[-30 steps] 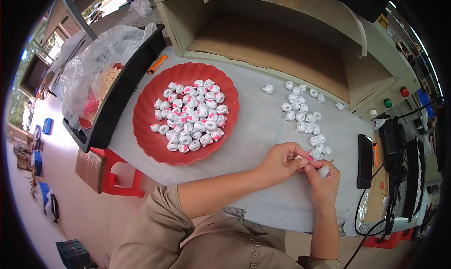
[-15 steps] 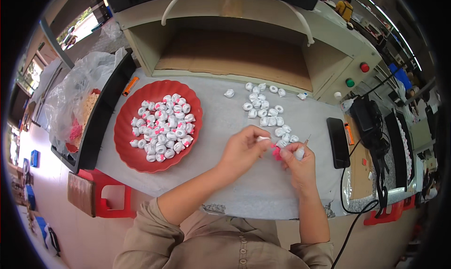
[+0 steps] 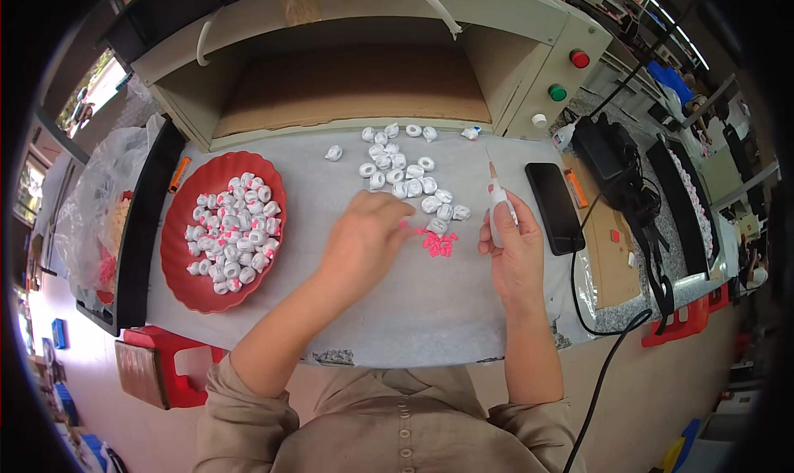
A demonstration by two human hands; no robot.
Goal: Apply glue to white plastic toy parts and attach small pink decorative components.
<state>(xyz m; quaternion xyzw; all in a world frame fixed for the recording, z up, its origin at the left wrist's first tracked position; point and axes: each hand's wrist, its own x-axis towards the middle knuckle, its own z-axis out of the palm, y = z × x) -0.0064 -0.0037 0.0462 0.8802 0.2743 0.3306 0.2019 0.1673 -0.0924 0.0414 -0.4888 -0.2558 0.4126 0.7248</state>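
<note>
My right hand [image 3: 514,250] grips a small white glue bottle [image 3: 499,208] with a thin orange-tipped nozzle pointing away from me. My left hand [image 3: 364,240] lies palm down on the grey mat [image 3: 413,308], its fingertips touching a little heap of pink pieces [image 3: 437,243]. Whether a piece is pinched between the fingers is hidden. Just beyond both hands lies a loose cluster of several white ring-shaped parts [image 3: 404,174]. A red scalloped plate [image 3: 190,274] at the left holds many more white parts with pink spots.
A black phone [image 3: 554,207] lies right of my right hand, with an orange lighter [image 3: 576,188] beside it. A beige machine housing [image 3: 347,76] with red and green buttons stands behind. A black tray with plastic bags [image 3: 107,208] sits left. Black cables run at the right.
The hands, earlier together working on a small part, have separated. My left hand now reaches onto the pink pieces and my right hand holds the glue bottle upright. The camera view has shifted.
</note>
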